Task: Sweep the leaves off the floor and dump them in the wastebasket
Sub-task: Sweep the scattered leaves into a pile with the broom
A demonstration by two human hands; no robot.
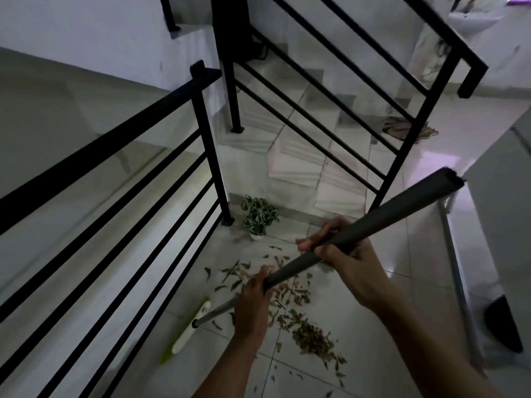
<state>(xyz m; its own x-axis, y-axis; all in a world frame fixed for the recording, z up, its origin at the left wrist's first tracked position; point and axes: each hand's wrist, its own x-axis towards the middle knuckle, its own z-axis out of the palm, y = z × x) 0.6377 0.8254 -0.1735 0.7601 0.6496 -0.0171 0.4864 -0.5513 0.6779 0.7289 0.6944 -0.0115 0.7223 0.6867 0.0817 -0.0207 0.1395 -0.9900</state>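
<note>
Both hands gripped broom handle [339, 248]: left hand [253, 303] low, right hand [342, 259] higher up. Broom head [191, 330] sat on floor left of left hand, leaves [296, 308] scattered under & btwn hands, plant [258, 215] beyond

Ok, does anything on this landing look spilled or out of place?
Yes: dry leaves are strewn across the tiled floor near the small potted plant, thickest in one clump by the broom.
</note>
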